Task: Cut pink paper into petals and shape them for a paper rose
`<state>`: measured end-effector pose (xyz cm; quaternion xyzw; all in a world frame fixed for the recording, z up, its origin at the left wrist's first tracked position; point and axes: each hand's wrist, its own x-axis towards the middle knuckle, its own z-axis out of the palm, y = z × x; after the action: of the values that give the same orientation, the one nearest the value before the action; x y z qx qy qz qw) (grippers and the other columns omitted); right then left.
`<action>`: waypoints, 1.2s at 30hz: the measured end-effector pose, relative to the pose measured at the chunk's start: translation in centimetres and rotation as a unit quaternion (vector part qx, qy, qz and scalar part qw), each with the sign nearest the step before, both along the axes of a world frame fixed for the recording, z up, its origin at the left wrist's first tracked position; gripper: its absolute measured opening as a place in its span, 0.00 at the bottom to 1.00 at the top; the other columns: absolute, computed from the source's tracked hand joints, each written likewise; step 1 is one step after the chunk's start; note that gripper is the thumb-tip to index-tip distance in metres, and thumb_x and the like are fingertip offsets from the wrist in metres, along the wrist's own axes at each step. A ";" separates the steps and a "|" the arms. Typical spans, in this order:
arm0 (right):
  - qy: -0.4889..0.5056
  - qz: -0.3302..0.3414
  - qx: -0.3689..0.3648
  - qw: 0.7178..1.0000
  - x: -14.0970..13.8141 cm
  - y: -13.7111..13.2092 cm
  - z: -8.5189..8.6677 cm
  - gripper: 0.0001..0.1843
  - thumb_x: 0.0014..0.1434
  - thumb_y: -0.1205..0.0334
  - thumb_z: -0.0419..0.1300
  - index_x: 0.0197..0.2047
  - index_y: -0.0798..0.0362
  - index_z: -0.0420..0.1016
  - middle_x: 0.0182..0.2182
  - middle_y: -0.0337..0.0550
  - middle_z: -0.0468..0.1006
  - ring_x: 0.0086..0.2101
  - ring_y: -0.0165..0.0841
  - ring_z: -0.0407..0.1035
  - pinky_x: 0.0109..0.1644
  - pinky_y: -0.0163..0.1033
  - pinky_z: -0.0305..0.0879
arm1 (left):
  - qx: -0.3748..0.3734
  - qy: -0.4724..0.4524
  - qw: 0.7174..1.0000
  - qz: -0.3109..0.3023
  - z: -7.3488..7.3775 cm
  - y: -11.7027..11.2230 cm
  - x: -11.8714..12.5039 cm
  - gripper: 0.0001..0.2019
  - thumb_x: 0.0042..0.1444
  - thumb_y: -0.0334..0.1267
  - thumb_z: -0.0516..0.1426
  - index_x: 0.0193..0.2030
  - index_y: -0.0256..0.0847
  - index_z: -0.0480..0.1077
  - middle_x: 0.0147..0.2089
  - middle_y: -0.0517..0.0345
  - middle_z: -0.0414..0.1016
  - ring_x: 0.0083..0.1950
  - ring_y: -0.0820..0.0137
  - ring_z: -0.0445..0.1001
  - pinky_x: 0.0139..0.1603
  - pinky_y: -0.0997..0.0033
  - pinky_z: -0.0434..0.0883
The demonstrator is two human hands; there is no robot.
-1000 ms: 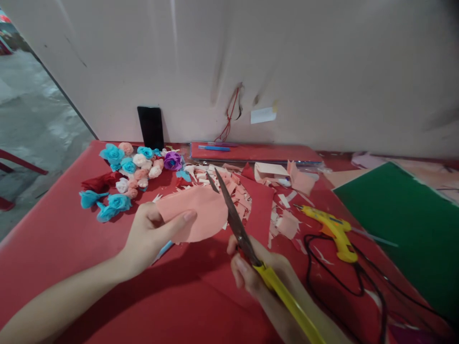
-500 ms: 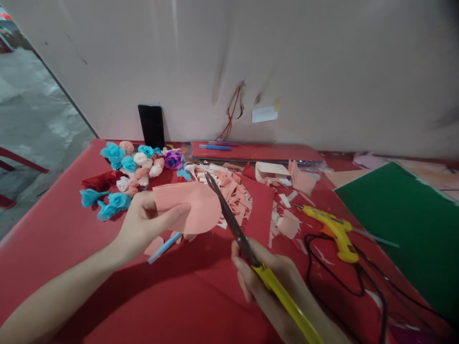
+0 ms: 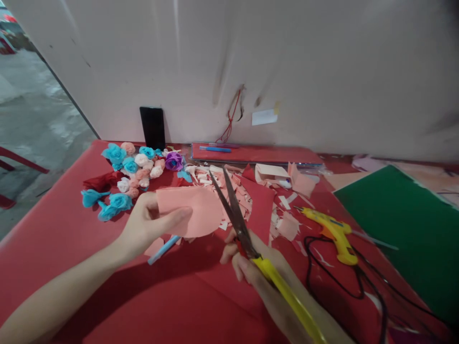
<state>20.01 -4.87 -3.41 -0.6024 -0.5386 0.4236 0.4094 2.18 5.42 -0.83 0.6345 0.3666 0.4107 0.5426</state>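
Pinched between thumb and fingers, my left hand [image 3: 150, 224] holds a piece of pink paper [image 3: 201, 210] with a rounded right end. My right hand [image 3: 258, 267] grips yellow-handled scissors [image 3: 238, 220], their blades parted and pointing up and away. The blades are close to the paper's curved edge; whether they touch it I cannot tell. Behind them lies a heap of pink paper scraps [image 3: 242, 191]. Under the left hand's paper rests a blue pen-like stick [image 3: 163, 249].
Crepe paper flowers [image 3: 131, 165] cluster at the left, near a phone [image 3: 153, 126] leaning on the wall. A yellow glue gun [image 3: 333, 231] with a black cord lies to the right, beside a green sheet [image 3: 401, 229]. Red paper [image 3: 260, 205] sits among the scraps.
The scissor blades have opened from nearly closed, and the right hand's fingers have spread a little. The pink paper has shifted slightly right and down with the left hand.
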 end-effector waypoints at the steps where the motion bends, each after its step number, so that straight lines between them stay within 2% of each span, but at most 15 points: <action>1: -0.033 0.009 0.005 0.999 0.0 -0.1 0.3 0.07 0.55 0.62 0.48 0.35 0.54 0.64 0.20 0.37 0.67 0.18 0.26 0.59 0.20 0.31 0.55 | -0.002 0.001 1.000 -0.004 0.0 0.0 0.0 0.03 0.44 0.32 0.59 0.24 0.39 0.75 0.20 0.63 0.73 0.20 0.78 0.66 0.18 0.83 0.64; 5: -0.117 0.045 0.007 0.992 0.1 0.0 1.0 0.05 0.55 0.66 0.46 0.33 0.53 0.63 0.17 0.34 0.64 0.15 0.24 0.57 0.17 0.29 0.51 | -0.009 0.023 1.000 -0.009 -0.1 0.0 0.0 0.04 0.44 0.34 0.59 0.23 0.39 0.74 0.20 0.63 0.73 0.19 0.79 0.66 0.17 0.84 0.63; 12: -0.127 0.056 -0.004 0.990 -0.3 0.0 1.2 0.04 0.55 0.66 0.45 0.31 0.52 0.59 0.14 0.31 0.61 0.12 0.22 0.51 0.13 0.27 0.46 | -0.030 0.055 0.998 -0.012 -0.3 -0.2 -0.1 0.07 0.44 0.38 0.59 0.23 0.37 0.73 0.21 0.61 0.73 0.21 0.75 0.69 0.18 0.82 0.65; 15: -0.153 0.057 -0.007 0.987 -0.3 -0.1 1.1 0.03 0.54 0.66 0.45 0.31 0.52 0.58 0.15 0.31 0.62 0.12 0.22 0.53 0.14 0.27 0.47 | -0.030 0.066 0.997 -0.016 -0.2 -0.2 -0.1 0.07 0.44 0.38 0.59 0.22 0.36 0.72 0.24 0.59 0.75 0.22 0.74 0.70 0.19 0.82 0.65; 19: -0.185 0.058 -0.029 0.981 -0.1 -0.2 1.0 0.05 0.56 0.62 0.44 0.32 0.52 0.58 0.15 0.32 0.63 0.13 0.23 0.55 0.14 0.28 0.48 | -0.025 0.067 0.997 -0.021 -0.1 -0.2 -0.1 0.07 0.44 0.38 0.59 0.23 0.36 0.72 0.22 0.60 0.74 0.21 0.76 0.69 0.19 0.83 0.65; 22: -0.185 0.059 -0.019 0.981 -0.2 -0.3 1.3 0.07 0.57 0.60 0.43 0.32 0.51 0.59 0.15 0.32 0.63 0.13 0.24 0.56 0.16 0.29 0.49 | -0.019 0.072 0.997 -0.022 0.0 -0.2 -0.1 0.07 0.44 0.37 0.59 0.22 0.36 0.72 0.22 0.60 0.74 0.20 0.76 0.68 0.18 0.83 0.64; 26: -0.163 0.060 -0.032 0.984 -0.3 -0.5 2.0 0.07 0.58 0.59 0.44 0.32 0.51 0.59 0.14 0.32 0.61 0.14 0.25 0.57 0.17 0.30 0.51 | -0.018 0.065 0.997 -0.026 0.1 -0.1 -0.2 0.06 0.44 0.37 0.59 0.24 0.36 0.72 0.21 0.60 0.74 0.21 0.75 0.68 0.19 0.81 0.65; 30: -0.128 0.016 -0.045 0.991 -0.2 -0.2 2.1 0.09 0.58 0.57 0.47 0.30 0.52 0.61 0.12 0.31 0.60 0.12 0.24 0.55 0.16 0.30 0.50 | -0.034 0.044 0.998 -0.032 -0.1 0.0 -0.3 0.06 0.45 0.38 0.59 0.23 0.37 0.72 0.21 0.60 0.73 0.21 0.75 0.68 0.19 0.81 0.66; 33: -0.027 -0.051 -0.039 0.998 -0.2 0.5 1.5 0.08 0.57 0.58 0.49 0.34 0.52 0.64 0.15 0.33 0.64 0.13 0.23 0.55 0.15 0.29 0.50 | -0.052 0.042 0.997 -0.030 -0.2 -0.1 -0.1 0.09 0.45 0.40 0.59 0.23 0.36 0.72 0.20 0.60 0.71 0.20 0.75 0.67 0.18 0.80 0.65; 36: 0.104 -0.092 -0.058 0.989 -0.1 1.2 1.2 0.09 0.53 0.55 0.54 0.34 0.52 0.64 0.21 0.35 0.67 0.16 0.22 0.54 0.16 0.28 0.52 | -0.078 0.037 0.996 -0.036 -0.6 -0.3 0.2 0.10 0.46 0.41 0.58 0.22 0.36 0.72 0.19 0.61 0.70 0.19 0.76 0.65 0.18 0.79 0.64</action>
<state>19.93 -3.62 -2.19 -0.6246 -0.4102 0.4750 0.4648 2.42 5.13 -1.39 0.6176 0.3948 0.3372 0.5908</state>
